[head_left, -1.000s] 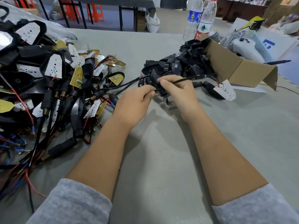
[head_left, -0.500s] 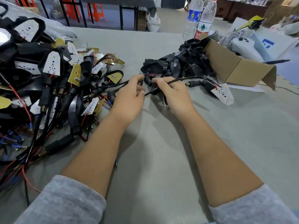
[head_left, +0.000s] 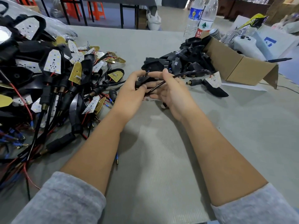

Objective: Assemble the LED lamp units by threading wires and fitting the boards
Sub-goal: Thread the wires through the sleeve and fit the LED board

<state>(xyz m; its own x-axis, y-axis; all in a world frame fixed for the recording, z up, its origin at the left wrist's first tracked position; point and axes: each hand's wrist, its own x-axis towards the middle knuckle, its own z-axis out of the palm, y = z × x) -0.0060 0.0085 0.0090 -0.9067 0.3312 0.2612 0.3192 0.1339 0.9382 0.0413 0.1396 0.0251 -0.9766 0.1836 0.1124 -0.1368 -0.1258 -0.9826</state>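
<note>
Threading: my left hand (head_left: 129, 88) grips the black housing (head_left: 142, 81), my right hand (head_left: 169, 89) pinches the wire (head_left: 186, 74); I should feed slowly, keeping slack.

Both forearms bare, extended forward over the table (head_left: 161, 175), grey sleeves pushed up near the elbows. Left hand (head_left: 129, 89) back-up, knuckles toward camera, fingers curled round a black lamp housing (head_left: 140, 81), thumb tip raised at the top. Right hand (head_left: 171, 89) turned palm toward the left hand, fingers (head_left: 155, 85) loosely extended, thumb up, pinching a black wire (head_left: 161, 83) that crosses its palm. Fingertips of the two hands meeting, nearly touching. Wrists well apart.
</note>
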